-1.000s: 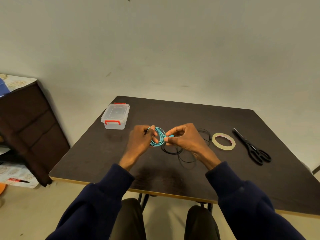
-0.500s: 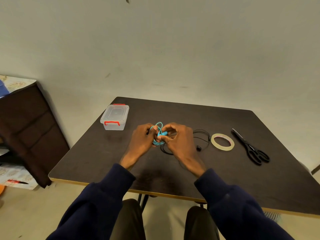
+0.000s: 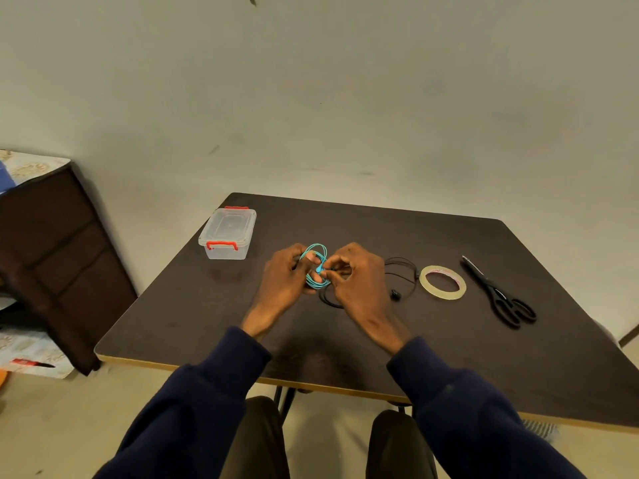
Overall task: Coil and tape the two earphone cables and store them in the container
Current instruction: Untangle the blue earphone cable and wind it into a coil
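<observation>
Since the loops would likely spring apart if released, the left hand (image 3: 283, 283) curls round the coiled turquoise earphone cable (image 3: 315, 271) above the middle of the dark table (image 3: 207, 323) while the right hand (image 3: 363, 285) pinches its end, with the closed clear plastic container (image 3: 228, 233) near the far-left corner.

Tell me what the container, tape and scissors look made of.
Container: clear glossy plastic, with see-through walls and red clips. Tape: translucent yellowish film wound in a ring, probably plastic. Scissors: matte black handles, likely plastic; the blades are dark too, presumably coated metal, though unclear.
</observation>
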Tool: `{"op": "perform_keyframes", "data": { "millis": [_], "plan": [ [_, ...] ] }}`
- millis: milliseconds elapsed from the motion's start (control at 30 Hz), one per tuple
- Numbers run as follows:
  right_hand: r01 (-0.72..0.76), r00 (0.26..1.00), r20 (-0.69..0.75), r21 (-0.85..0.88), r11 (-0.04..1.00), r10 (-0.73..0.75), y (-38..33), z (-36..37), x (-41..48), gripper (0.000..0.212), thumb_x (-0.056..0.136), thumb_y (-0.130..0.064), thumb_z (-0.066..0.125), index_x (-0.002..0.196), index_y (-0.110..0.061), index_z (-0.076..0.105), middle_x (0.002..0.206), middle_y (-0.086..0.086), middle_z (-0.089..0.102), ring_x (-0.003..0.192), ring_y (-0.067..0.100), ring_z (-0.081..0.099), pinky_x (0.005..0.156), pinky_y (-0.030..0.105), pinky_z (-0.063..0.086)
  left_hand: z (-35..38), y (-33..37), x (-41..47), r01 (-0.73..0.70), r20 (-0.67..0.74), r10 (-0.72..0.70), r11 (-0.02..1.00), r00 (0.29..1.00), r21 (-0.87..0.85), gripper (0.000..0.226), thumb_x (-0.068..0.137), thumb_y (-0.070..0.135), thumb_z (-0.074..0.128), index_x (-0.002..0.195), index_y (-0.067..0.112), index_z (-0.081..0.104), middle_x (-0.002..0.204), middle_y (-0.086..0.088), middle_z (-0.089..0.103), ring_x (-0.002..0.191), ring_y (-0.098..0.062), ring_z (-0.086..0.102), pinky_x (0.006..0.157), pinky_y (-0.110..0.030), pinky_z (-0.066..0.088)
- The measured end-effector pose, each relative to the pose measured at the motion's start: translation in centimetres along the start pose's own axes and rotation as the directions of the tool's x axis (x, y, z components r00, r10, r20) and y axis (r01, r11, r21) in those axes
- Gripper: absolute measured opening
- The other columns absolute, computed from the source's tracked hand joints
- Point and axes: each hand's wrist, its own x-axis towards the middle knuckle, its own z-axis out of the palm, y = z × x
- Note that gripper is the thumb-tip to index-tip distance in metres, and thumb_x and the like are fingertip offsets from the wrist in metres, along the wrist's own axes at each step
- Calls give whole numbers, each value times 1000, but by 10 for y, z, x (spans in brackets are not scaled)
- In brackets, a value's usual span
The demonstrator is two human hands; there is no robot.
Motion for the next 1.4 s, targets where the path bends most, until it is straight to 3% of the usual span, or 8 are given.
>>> {"op": "perform_keyframes", "data": {
  "millis": [233, 500, 600, 700, 800, 933, 1167, 1400],
  "plan": [
    [81, 995, 48, 40, 996, -83, 4, -7, -1, 17, 83, -6, 79, 99, -10, 78, 97, 3, 75, 84, 6, 68, 77, 18, 58, -1, -2, 0, 25, -3, -25, 998, 1000, -53, 32, 98, 31, 58, 116, 5, 64, 103, -11, 74, 84, -14, 75, 64, -27, 61],
    [-6, 997, 74, 137, 991, -4, 3, -7, 2, 11, 81, -5, 80, 85, -11, 71, 87, 1, 72, 77, 4, 69, 70, 15, 57, 5, -2, 0, 31, 24, -31, 999, 999, -12, 27, 99, 27, 57, 116, 8, 61, 105, -9, 71, 84, -15, 74, 62, -24, 60],
    [-32, 997, 77, 94, 995, 24, 3, -6, 7, 23, 79, -9, 83, 88, -15, 63, 89, -2, 66, 78, 4, 62, 66, 13, 52, 5, -1, 1, 33, 25, -33, 999, 999, 7, 25, 99, 25, 57, 116, 7, 61, 106, -8, 70, 84, -13, 73, 61, -23, 59],
    [-214, 966, 172, 110, 971, 193, 9, -8, 17, 44, 73, -19, 88, 104, -22, 57, 102, -5, 60, 89, 6, 58, 69, 12, 48, 3, 0, 0, 55, 47, -56, 998, 997, 6, 23, 100, 24, 56, 115, 7, 61, 106, -6, 70, 83, -12, 74, 60, -24, 59],
    [-457, 845, 423, 256, 852, 327, 14, -15, 25, 56, 77, -18, 87, 125, -16, 58, 116, 0, 66, 102, 13, 66, 84, 25, 57, -1, 2, 0, 58, 96, -58, 998, 994, -5, 22, 101, 24, 55, 112, 7, 64, 103, -8, 72, 82, -14, 75, 61, -27, 60],
    [-604, 751, 587, 426, 674, 302, 20, -17, 22, 40, 84, -7, 78, 122, -9, 66, 109, 11, 76, 100, 24, 74, 89, 42, 61, -4, 5, 1, 77, 163, -76, 997, 984, 0, 23, 101, 24, 55, 111, 7, 65, 100, -7, 73, 82, -12, 75, 61, -25, 60],
    [-710, 647, 697, 405, 576, 308, 24, -16, 19, 29, 89, 0, 69, 116, -9, 71, 111, 12, 75, 105, 24, 72, 92, 38, 59, -7, 4, -1, 78, 244, -84, 996, 966, 34, 23, 100, 25, 55, 111, 8, 66, 98, -4, 74, 83, -12, 75, 61, -22, 58],
    [-830, 550, 774, 467, 305, 312, 29, -12, 17, 26, 89, 1, 67, 115, 3, 69, 108, 17, 74, 100, 25, 73, 89, 35, 60, -8, 8, 1, 154, 274, -146, 988, 951, -7, 24, 100, 25, 54, 109, 7, 67, 97, -5, 74, 83, -15, 75, 63, -26, 60]
  ]
}}
